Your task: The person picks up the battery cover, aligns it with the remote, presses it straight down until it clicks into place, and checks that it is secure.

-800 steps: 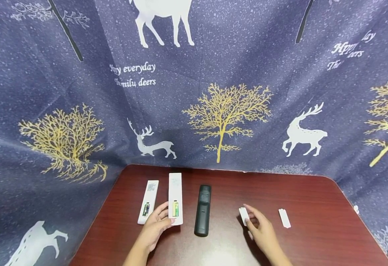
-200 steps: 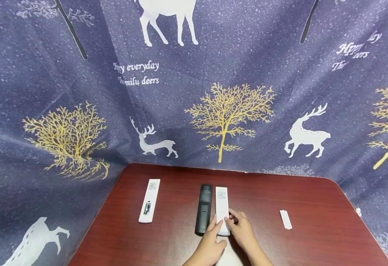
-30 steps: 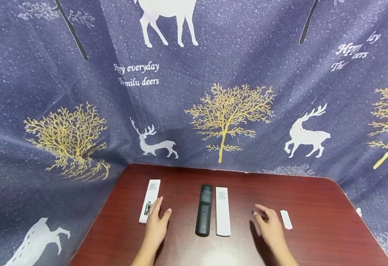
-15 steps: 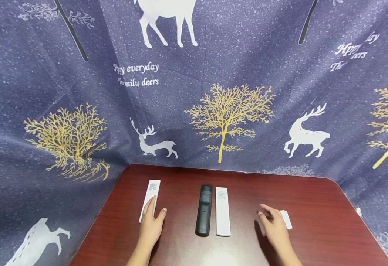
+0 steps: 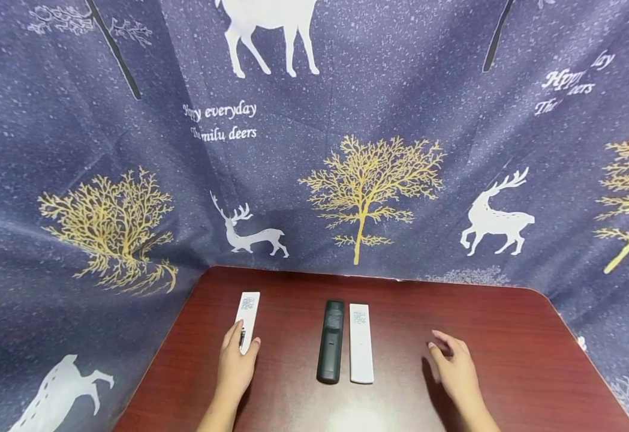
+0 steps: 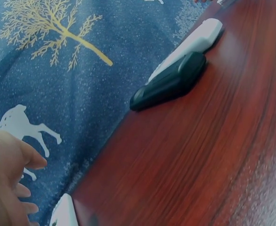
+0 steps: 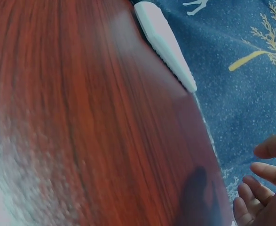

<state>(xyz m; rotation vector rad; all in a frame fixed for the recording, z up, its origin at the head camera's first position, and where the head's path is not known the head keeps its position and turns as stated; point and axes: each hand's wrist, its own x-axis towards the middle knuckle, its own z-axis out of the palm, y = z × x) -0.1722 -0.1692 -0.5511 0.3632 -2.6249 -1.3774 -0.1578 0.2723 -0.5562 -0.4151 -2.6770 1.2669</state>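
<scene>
At the table's left side my left hand (image 5: 234, 366) hovers over the lower end of a white remote control (image 5: 247, 309), which lies back side up. Part of its uncovered battery compartment (image 5: 242, 337) shows beside the fingers. In the left wrist view, the thumb and fingers stand apart from that white remote (image 6: 65, 213). Over on the right, my right hand (image 5: 457, 369) is above the table, holding nothing visible, with fingers loosely bent. The small white battery cover seen there earlier is hidden behind this hand.
A black remote (image 5: 330, 342) and a second white remote (image 5: 361, 345), its back covered, lie side by side mid-table. The dark red table (image 5: 395, 318) meets a blue patterned cloth (image 5: 271, 180) at its back and sides.
My left hand has shifted left over the lower part of the left white remote. My right hand has moved right, and now blocks the battery cover from the head view.
</scene>
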